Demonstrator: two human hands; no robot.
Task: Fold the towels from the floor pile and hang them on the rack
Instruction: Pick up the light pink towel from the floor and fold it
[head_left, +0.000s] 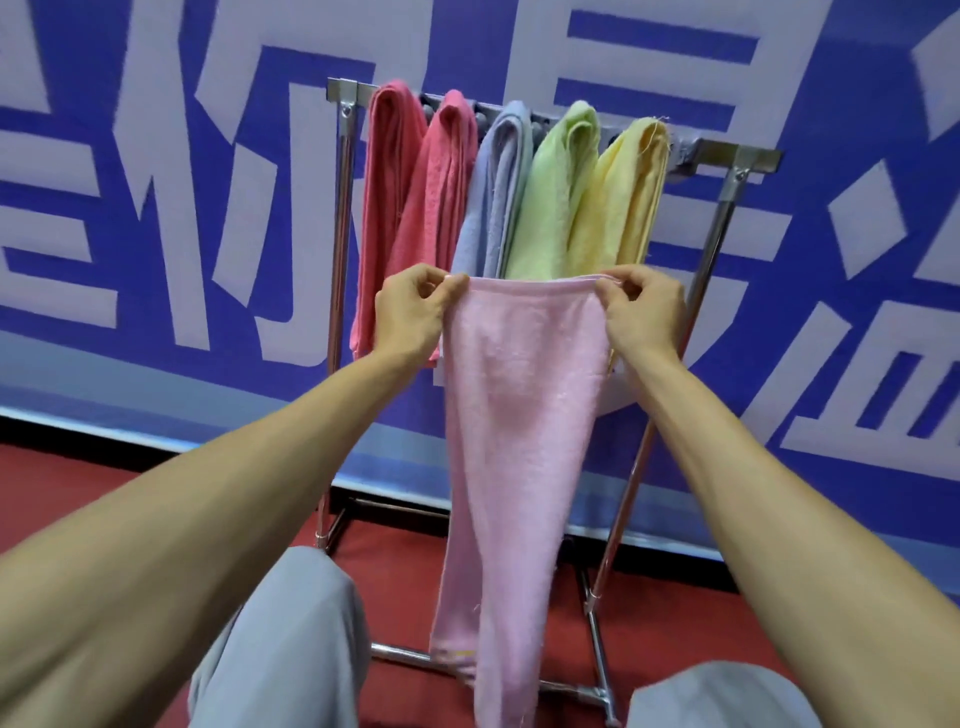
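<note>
pinching the top corners of the pink towel (524, 415), the left hand (415, 312) and right hand (644, 306) hold it hanging limp before the rack (727, 156). it looks soft and light, so gripping both corners should keep the edge taut.

Both forearms are bare from the near edge of the view to the wrists — no sleeve, cuff, watch or band shows on either one. The left hand (413, 312) and the right hand (644, 306) wear no gloves and no rings that can be made out. At the near edge the legs are covered by light grey trousers (283, 649) — plain, soft-looking fabric with loose folds, one knee at lower left, the other at lower right.
</note>
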